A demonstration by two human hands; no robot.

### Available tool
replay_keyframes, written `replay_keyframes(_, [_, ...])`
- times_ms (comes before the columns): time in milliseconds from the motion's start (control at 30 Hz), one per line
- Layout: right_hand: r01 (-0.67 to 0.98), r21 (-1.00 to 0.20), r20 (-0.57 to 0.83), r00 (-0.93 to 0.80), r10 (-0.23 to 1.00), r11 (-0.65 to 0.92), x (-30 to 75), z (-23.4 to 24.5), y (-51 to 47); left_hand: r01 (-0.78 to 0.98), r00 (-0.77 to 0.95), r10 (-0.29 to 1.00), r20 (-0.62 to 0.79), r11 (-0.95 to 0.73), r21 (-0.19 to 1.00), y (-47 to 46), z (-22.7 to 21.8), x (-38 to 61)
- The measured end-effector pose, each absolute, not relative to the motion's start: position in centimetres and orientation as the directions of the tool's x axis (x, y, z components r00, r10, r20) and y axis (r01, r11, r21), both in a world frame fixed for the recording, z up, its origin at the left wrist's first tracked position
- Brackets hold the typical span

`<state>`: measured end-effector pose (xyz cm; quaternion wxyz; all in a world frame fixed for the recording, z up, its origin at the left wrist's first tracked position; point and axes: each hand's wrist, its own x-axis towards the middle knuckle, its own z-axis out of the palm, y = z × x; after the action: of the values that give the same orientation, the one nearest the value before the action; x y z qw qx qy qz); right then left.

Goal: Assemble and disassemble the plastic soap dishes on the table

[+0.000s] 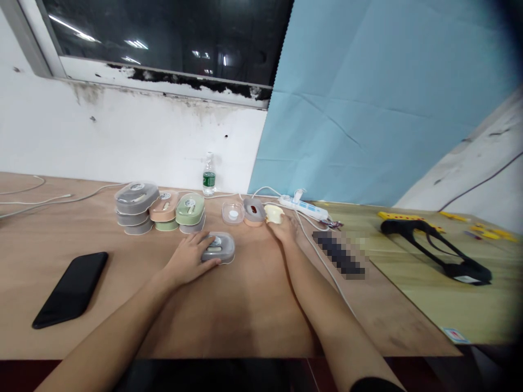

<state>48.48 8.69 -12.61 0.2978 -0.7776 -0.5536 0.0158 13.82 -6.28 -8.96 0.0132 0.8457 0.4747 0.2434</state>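
Observation:
My left hand (188, 257) is around the left side of a grey lidded box (224, 248), thumb along its front and fingers on its far top edge. The box lies flat on the table, with a clear cover and a round label. Farther right, my right hand (285, 227) has its fingers on a small pale yellow piece (273, 213); its fingertips are partly hidden. Just left of that piece stands a grey-and-pink box (255, 216) with a dark reddish-brown spot on top. A clear lid (233, 214) with a white disc lies beside it.
Behind my left hand stand stacked grey boxes (137, 202), a pink box (163, 207) and a green box (190, 209). A water bottle (208, 177) is by the wall. A black phone (71, 289), power strip (304, 207) and black strap-like frame (437, 250) lie around.

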Motion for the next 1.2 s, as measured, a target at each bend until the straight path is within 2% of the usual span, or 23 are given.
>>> replay_keyframes(233, [0.841, -0.509, 0.359, 0.401, 0.843, -0.183, 48.7, -12.8, 8.9, 0.79, 0.425, 0.809, 0.406, -0.551, 0.27, -6.5, -8.8, 13.9])
replay_keyframes(700, [0.861, -0.471, 0.314, 0.367, 0.876, -0.192, 48.6, -13.0, 8.8, 0.775, 0.404, 0.832, 0.381, -0.532, 0.34, -6.1, -8.8, 13.6])
replay_keyframes(1000, [0.857, -0.492, 0.314, 0.335, 0.888, -0.149, 48.7, -13.5, 9.2, 0.706, 0.406, 0.862, 0.303, -0.507, 0.495, -4.9, -10.0, 12.5])
replay_keyframes(1200, [0.831, -0.553, 0.418, 0.348, 0.839, -0.069, 48.9, -13.5, 9.2, 0.679, 0.391, 0.863, 0.32, -0.505, 0.533, -4.8, -10.1, 12.6])
